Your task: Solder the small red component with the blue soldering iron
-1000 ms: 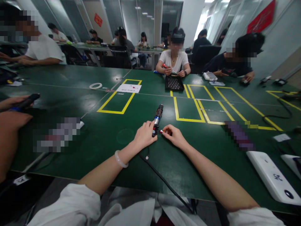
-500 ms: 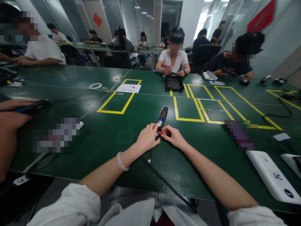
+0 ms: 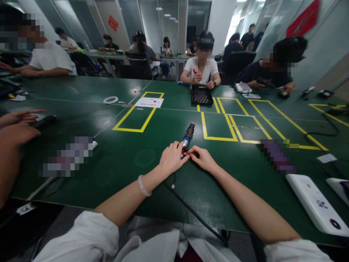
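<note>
A slim black and blue pen-like tool [image 3: 188, 135] lies on the green table [image 3: 131, 160], its tip pointing away from me. My left hand [image 3: 172, 159] is closed round its near end. My right hand [image 3: 202, 158] pinches a small red part [image 3: 186, 154] against that same end, fingertips pressed together. A black cable [image 3: 191, 211] runs from the tool's near end back over the table's front edge. A pale bangle sits on my left wrist.
Yellow tape rectangles [image 3: 218, 125] mark the table ahead. A black tray [image 3: 202, 96] stands before a person seated opposite. White devices [image 3: 316, 203] lie at the right. Another person's hands [image 3: 19, 125] rest at the left. A white ring [image 3: 110, 99] and a paper [image 3: 149, 102] lie farther back.
The tool's tip has swung to the right and lowered toward the table. My right hand closed the gap and brought the red part onto the tool's near end.
</note>
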A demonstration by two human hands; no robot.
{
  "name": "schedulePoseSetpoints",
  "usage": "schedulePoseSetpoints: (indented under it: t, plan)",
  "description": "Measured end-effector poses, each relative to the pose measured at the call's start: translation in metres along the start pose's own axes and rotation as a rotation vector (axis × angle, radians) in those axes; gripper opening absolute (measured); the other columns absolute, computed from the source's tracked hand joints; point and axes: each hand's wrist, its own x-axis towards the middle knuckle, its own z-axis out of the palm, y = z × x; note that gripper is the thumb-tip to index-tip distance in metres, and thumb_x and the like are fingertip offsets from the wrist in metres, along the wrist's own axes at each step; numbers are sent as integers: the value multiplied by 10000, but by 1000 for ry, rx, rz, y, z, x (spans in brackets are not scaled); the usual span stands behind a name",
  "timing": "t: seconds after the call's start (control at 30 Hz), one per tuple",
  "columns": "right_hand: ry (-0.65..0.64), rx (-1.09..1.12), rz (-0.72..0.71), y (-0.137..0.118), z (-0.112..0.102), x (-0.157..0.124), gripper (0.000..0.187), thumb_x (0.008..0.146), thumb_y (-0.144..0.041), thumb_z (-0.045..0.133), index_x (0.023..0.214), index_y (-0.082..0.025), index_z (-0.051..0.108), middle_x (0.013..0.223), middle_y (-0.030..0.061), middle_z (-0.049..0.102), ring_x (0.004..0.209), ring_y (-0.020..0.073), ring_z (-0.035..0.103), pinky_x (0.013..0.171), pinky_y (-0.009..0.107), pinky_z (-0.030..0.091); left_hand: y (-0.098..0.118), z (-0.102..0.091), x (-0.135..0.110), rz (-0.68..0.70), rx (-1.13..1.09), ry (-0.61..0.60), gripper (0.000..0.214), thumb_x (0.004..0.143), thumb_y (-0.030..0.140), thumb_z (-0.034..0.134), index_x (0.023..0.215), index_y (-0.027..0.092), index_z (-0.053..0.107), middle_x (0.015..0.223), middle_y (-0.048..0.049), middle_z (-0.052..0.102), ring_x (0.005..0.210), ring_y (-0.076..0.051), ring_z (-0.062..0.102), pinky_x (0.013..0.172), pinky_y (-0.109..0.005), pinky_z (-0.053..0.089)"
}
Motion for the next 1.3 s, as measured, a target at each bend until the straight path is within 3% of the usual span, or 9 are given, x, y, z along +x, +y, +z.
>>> schedulePoseSetpoints:
  t: [0.4, 0.67, 0.8, 1.17, 1.3]
  plan:
    - [-12, -102, -55, 1, -1, -2, 152, 866, -150, 515, 954, -202, 629, 876, 40, 656, 772, 169, 592, 725, 278, 453, 0, -2, 2, -31, 16, -22, 541, 882, 517, 483, 1331, 220, 425, 1133, -111, 515, 1014, -248, 530, 806, -346, 449]
    - [-4, -56, -30, 2, -3, -2, 150, 890, -194, 516, 986, -197, 630, 865, 35, 655, 766, 160, 596, 705, 267, 458, -23, -7, 7, -58, 82, -32, 565, 878, 484, 508, 1369, 225, 402, 1175, -122, 507, 1036, -264, 510, 841, -360, 429]
    - [-9, -66, -15, 6, -4, -3, 137, 889, -204, 526, 966, -201, 639, 868, 31, 661, 762, 158, 598, 710, 270, 455, -56, -7, 15, -181, 126, -27, 546, 897, 496, 456, 1359, 207, 418, 1185, -138, 506, 1049, -288, 514, 848, -384, 435]
    - [-19, -89, -3, 3, -5, -2, 135, 883, -185, 535, 948, -199, 652, 863, 37, 661, 770, 162, 594, 711, 279, 450, -195, -21, 10, -562, 168, -77, 566, 904, 482, 396, 1380, 177, 408, 1291, -204, 474, 1116, -355, 506, 888, -468, 440]
    - [-24, -87, 5, 1, -6, -2, 129, 884, -184, 535, 937, -198, 652, 861, 35, 662, 763, 160, 593, 709, 278, 452, -223, -25, 1, -631, 163, -67, 582, 910, 506, 368, 1394, 185, 403, 1325, -220, 455, 1129, -392, 496, 877, -495, 437]
